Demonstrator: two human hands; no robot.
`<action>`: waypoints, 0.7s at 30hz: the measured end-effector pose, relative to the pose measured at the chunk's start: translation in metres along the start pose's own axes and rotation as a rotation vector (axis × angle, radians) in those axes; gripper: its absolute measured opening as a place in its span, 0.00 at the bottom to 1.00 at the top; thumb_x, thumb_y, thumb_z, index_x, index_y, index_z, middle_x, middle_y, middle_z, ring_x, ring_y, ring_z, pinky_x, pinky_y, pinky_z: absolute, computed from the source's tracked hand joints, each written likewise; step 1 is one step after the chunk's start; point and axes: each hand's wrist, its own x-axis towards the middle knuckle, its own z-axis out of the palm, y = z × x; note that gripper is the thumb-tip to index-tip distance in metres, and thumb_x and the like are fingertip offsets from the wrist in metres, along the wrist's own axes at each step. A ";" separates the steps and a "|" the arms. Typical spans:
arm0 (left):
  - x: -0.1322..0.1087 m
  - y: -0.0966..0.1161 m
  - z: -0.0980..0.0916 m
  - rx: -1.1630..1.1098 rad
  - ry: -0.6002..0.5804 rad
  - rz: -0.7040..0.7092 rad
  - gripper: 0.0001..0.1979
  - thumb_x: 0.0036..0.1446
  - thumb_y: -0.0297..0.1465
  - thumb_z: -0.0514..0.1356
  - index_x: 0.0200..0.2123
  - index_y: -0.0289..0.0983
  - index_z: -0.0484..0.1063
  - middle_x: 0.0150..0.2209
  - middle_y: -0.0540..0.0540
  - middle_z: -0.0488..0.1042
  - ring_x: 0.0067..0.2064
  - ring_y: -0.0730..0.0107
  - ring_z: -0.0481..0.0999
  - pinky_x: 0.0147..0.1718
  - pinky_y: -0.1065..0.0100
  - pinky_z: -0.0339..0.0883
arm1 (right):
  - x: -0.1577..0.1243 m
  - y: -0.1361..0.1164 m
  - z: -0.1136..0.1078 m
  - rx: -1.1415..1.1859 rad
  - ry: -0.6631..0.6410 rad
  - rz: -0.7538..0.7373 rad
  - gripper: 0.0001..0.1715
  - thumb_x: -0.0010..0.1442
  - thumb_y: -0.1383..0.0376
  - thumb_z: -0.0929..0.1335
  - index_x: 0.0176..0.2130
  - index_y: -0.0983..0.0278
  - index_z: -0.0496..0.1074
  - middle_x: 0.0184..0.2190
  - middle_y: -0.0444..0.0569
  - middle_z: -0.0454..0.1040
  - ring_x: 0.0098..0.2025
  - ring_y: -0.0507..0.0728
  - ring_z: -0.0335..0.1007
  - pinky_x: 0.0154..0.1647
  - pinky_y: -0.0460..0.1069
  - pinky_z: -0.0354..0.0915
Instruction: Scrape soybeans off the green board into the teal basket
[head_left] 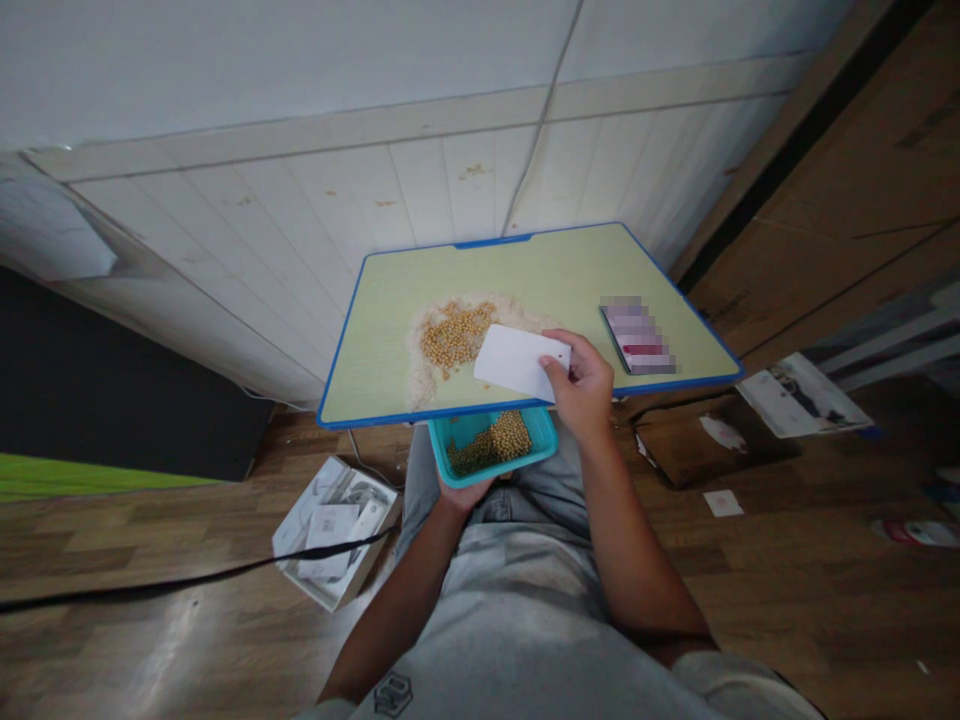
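My right hand (585,382) grips a white card (517,358) between thumb and fingers, just above the near part of the pale green table (570,270). Left of the card lies a loose pile of round yellow soybeans (454,336), ringed by a spread of small pale grains (421,378). Below the table's near edge, over my lap, my left hand (466,494) supports a turquoise plastic basket (538,462) from underneath. More soybeans (510,436) lie inside the basket. Most of my left hand's fingers are hidden beneath it.
A phone (637,338) lies on the table's right side. On the floor stand an open white box (337,530) with cables at left and a cardboard box (690,440) at right. A black strap (225,574) crosses the left. A panelled wall (420,190) backs the table.
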 end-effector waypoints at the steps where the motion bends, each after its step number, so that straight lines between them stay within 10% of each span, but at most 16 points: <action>1: 0.001 -0.001 -0.001 -0.020 0.037 -0.001 0.33 0.72 0.60 0.59 0.68 0.50 0.83 0.77 0.46 0.80 0.88 0.36 0.61 0.86 0.32 0.56 | 0.000 0.000 0.000 0.000 0.005 -0.002 0.19 0.67 0.55 0.75 0.54 0.57 0.85 0.46 0.50 0.89 0.39 0.61 0.80 0.37 0.53 0.73; 9: 0.001 -0.002 -0.001 -0.066 0.045 -0.002 0.41 0.73 0.62 0.57 0.81 0.52 0.70 0.84 0.47 0.71 0.90 0.37 0.55 0.87 0.28 0.49 | -0.002 0.000 0.001 -0.007 -0.053 0.008 0.19 0.67 0.55 0.75 0.54 0.57 0.85 0.44 0.49 0.88 0.36 0.60 0.77 0.34 0.52 0.70; 21: 0.004 -0.004 -0.005 -0.087 0.062 -0.012 0.35 0.74 0.62 0.56 0.72 0.53 0.78 0.82 0.51 0.73 0.91 0.40 0.53 0.89 0.32 0.44 | -0.004 -0.002 0.002 0.041 -0.123 0.019 0.18 0.65 0.56 0.76 0.52 0.56 0.87 0.47 0.49 0.91 0.41 0.61 0.83 0.39 0.53 0.78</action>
